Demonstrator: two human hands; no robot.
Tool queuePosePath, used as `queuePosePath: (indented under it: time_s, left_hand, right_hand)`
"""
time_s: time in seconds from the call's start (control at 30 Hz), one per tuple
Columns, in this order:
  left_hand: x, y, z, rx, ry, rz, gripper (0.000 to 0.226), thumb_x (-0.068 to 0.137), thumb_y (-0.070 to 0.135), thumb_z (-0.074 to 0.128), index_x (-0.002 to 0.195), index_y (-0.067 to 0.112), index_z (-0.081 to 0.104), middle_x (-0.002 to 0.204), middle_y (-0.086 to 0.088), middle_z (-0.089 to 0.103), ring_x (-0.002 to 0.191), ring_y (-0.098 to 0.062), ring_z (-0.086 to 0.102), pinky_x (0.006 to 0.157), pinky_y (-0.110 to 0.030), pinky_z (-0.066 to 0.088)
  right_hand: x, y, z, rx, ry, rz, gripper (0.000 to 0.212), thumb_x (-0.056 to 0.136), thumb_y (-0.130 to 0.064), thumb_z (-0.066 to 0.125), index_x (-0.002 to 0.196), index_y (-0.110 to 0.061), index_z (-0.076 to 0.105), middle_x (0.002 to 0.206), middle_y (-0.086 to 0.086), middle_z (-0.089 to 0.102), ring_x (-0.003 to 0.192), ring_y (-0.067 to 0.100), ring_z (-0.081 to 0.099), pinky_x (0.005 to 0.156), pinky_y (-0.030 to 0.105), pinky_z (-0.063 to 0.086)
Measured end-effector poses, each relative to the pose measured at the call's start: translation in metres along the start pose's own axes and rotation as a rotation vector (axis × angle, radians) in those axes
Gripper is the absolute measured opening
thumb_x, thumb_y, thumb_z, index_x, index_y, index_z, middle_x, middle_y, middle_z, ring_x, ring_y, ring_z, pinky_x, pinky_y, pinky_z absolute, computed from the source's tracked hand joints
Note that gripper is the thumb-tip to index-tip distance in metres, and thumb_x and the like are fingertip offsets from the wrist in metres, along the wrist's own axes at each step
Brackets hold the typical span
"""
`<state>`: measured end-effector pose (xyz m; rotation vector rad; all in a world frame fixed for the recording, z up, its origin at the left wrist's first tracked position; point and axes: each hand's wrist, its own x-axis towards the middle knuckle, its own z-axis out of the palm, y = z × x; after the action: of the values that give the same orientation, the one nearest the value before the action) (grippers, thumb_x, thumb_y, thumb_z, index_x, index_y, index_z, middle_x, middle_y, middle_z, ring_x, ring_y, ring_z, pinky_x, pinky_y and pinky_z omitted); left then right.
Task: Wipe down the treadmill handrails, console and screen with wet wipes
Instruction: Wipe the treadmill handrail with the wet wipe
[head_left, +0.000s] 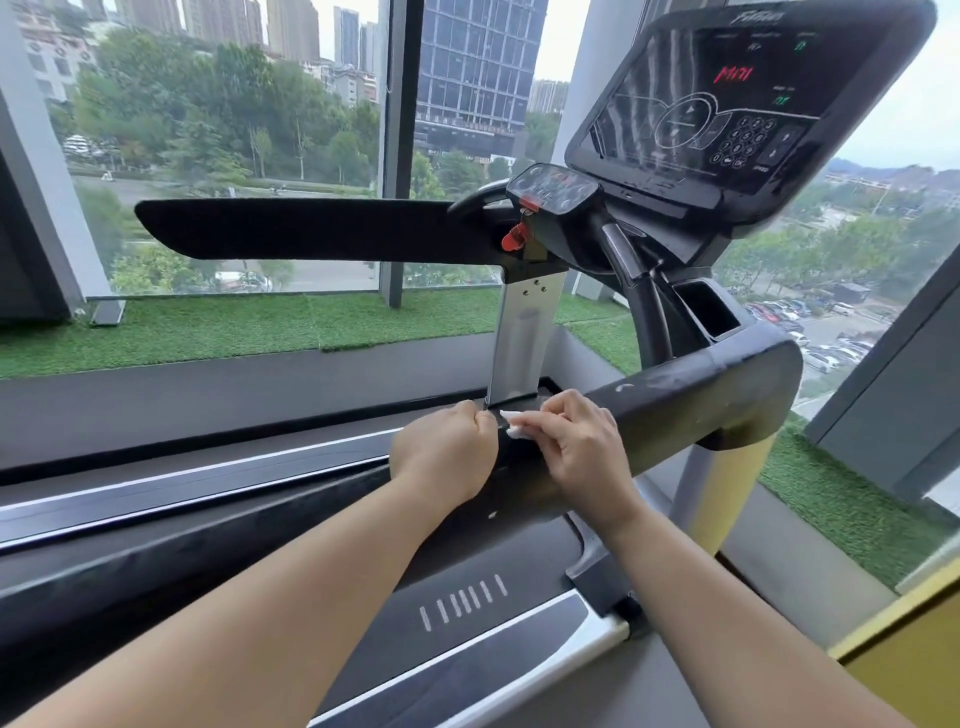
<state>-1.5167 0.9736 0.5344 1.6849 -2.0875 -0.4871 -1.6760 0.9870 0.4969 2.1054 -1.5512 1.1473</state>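
head view. a treadmill seen from beside its near handrail (701, 400), a thick black bar that runs from the lower centre up to the right. there it bends into the frame beside an open pocket (709, 306).

both hands meet at the free end of this handrail:
- the right hand (576, 447) lies over the top of the bar, fingers bent, pinching a small white wipe (513, 423) against the bar's end.
- the left hand (447, 452) sits just beside it, fingers curled into a fist, fingertips at the wipe's edge. whether it grips the wipe, the bar or nothing cannot be told.
- the hands are close together, with only the wipe showing between them. both forearms are bare and reach in from the lower edge.

the far handrail (311, 228) stretches leftward, level, on a silver post (522, 332). the console (878, 88) stands upper right, tilted toward the viewer. its dark screen (675, 119) shows red and green figures, a keypad and pale streaks. below it sit a small control panel (553, 189) and a red clip (514, 236). the belt (182, 551) runs under the forearms.

behind, a window (234, 130) gives onto trees and towers, with a green turf strip (260, 322) along its sill.
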Motion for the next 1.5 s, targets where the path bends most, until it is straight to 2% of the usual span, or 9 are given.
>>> queuePosePath:
  time_s: [0.17,0.3,0.4,0.6,0.87,1.0,1.17,1.33,1.5]
  left_hand:
    - [-0.001,-0.001,-0.001,-0.005,-0.011,-0.003,0.039,0.100,0.028,0.019,0.107,0.015,0.055,0.109,-0.004,0.063,0.102,-0.025,0.054,0.074,-0.030,0.034]
    - [-0.003,0.000,-0.002,0.001,-0.022,0.000,0.037,0.100,0.029,0.020,0.105,0.015,0.054,0.110,-0.006,0.063,0.103,-0.027,0.053,0.073,-0.030,0.032]
    - [0.000,0.003,-0.004,-0.056,-0.058,-0.024,0.035,0.100,0.028,0.021,0.104,0.015,0.052,0.112,-0.007,0.061,0.103,-0.027,0.052,0.075,-0.031,0.033]
    - [0.016,0.034,-0.001,-0.190,-0.074,0.057,0.033,0.100,0.023,0.025,0.111,0.010,0.054,0.120,-0.010,0.056,0.111,-0.028,0.050,0.086,-0.036,0.037]
    - [0.020,0.038,0.012,-0.041,-0.105,0.027,0.036,0.101,0.021,0.022,0.118,0.012,0.053,0.122,-0.009,0.056,0.112,-0.030,0.051,0.084,-0.034,0.040]
    - [0.017,0.034,0.013,-0.029,-0.069,0.038,0.038,0.100,0.025,0.020,0.111,0.014,0.055,0.113,-0.007,0.062,0.102,-0.028,0.054,0.072,-0.031,0.035]
    - [0.013,0.035,0.016,-0.002,-0.046,0.061,0.036,0.099,0.026,0.021,0.105,0.015,0.055,0.109,-0.007,0.062,0.099,-0.028,0.054,0.070,-0.031,0.033]
    - [0.013,0.036,0.019,0.026,-0.027,0.075,0.036,0.099,0.029,0.023,0.110,0.017,0.055,0.113,-0.005,0.062,0.105,-0.027,0.055,0.073,-0.031,0.033]
    - [0.015,0.035,0.019,0.039,-0.017,0.071,0.037,0.100,0.030,0.022,0.111,0.018,0.055,0.111,-0.005,0.063,0.104,-0.026,0.055,0.073,-0.031,0.033]
  right_hand:
    - [0.011,0.039,-0.014,-0.128,0.019,0.007,0.026,0.088,-0.030,0.052,0.093,-0.021,0.076,0.076,0.000,0.057,0.072,0.020,0.052,0.071,0.035,0.041]
    - [0.018,0.056,-0.020,-0.197,0.024,0.193,0.016,0.085,-0.021,0.065,0.095,-0.020,0.076,0.078,0.004,0.058,0.074,0.030,0.058,0.073,0.039,0.042]
    - [0.022,0.037,-0.025,-0.062,0.045,0.285,0.017,0.088,-0.019,0.066,0.101,-0.019,0.075,0.081,0.000,0.056,0.076,0.022,0.057,0.075,0.043,0.049]
    - [-0.001,-0.011,-0.008,-0.001,-0.033,-0.031,0.017,0.085,-0.025,0.051,0.082,-0.026,0.068,0.076,0.000,0.056,0.066,0.021,0.052,0.061,0.033,0.040]
    - [0.002,0.038,-0.012,-0.048,0.053,-0.102,0.023,0.087,-0.021,0.053,0.091,-0.023,0.076,0.078,0.000,0.056,0.078,0.013,0.046,0.074,0.025,0.030]
    - [0.011,0.059,-0.021,-0.139,0.029,-0.023,0.023,0.086,-0.023,0.054,0.091,-0.020,0.076,0.076,0.002,0.056,0.073,0.019,0.053,0.073,0.035,0.042]
    - [0.020,0.060,-0.038,-0.128,0.094,0.263,0.018,0.086,-0.015,0.064,0.100,-0.013,0.075,0.079,0.003,0.055,0.069,0.026,0.057,0.069,0.049,0.053]
    - [0.000,0.007,-0.016,-0.018,-0.042,0.024,0.032,0.089,-0.027,0.049,0.109,-0.020,0.072,0.079,0.000,0.053,0.074,0.019,0.053,0.073,0.031,0.043]
    - [-0.003,0.037,-0.013,-0.006,0.020,-0.099,0.026,0.091,-0.024,0.051,0.102,-0.021,0.075,0.080,0.003,0.054,0.080,0.009,0.045,0.077,0.026,0.035]
